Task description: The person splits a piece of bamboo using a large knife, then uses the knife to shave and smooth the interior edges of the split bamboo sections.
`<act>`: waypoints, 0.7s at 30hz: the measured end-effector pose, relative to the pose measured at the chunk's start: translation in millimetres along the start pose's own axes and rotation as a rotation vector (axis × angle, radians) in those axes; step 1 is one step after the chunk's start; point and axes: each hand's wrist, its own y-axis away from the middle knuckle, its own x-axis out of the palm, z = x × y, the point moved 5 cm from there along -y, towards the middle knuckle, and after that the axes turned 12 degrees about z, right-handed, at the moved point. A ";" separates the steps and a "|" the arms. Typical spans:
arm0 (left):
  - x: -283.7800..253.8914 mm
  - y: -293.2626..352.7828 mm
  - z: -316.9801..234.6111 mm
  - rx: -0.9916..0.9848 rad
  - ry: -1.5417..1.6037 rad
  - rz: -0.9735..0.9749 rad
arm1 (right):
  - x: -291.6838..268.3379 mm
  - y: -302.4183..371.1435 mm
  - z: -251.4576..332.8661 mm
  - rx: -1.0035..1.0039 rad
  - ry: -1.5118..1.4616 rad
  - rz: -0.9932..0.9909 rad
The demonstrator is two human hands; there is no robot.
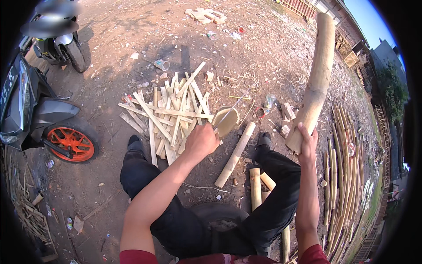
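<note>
Head view has the left hand (203,141) closed in a fist on a thin blade (229,112), whose near end is hidden in the palm. The right hand (307,141) clasps a bamboo log (317,66) close to its lower end, thumb on the near face, the other fingers mostly out of sight. The log stands up and leans outward, on the person's right, most of its length above the grip. Held so low, it could tip or twist if the fingers slacken. The thumb sits near the lower end, so an edge brought there could cut it.

The blade slants away over a tan block (227,127); a slip back toward the body could reach the legs (147,176), which lie spread and covered only by dark cloth. Just left of the block, strips (176,110) lie crossed in a loose heap and might snag the blade or slide underfoot. A short piece (236,154) lies between the feet, where it could roll if nudged.
</note>
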 end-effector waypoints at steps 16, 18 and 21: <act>-6.9 8.6 3.7 -0.151 -0.072 0.086 | 37.8 47.7 173.8 -0.645 0.296 0.161; -7.4 6.5 0.1 -0.121 -0.077 0.080 | 65.7 53.1 47.9 -0.211 0.554 0.363; 5.5 5.0 -6.1 -0.169 -0.084 0.158 | 60.3 55.0 -41.6 0.258 0.896 0.585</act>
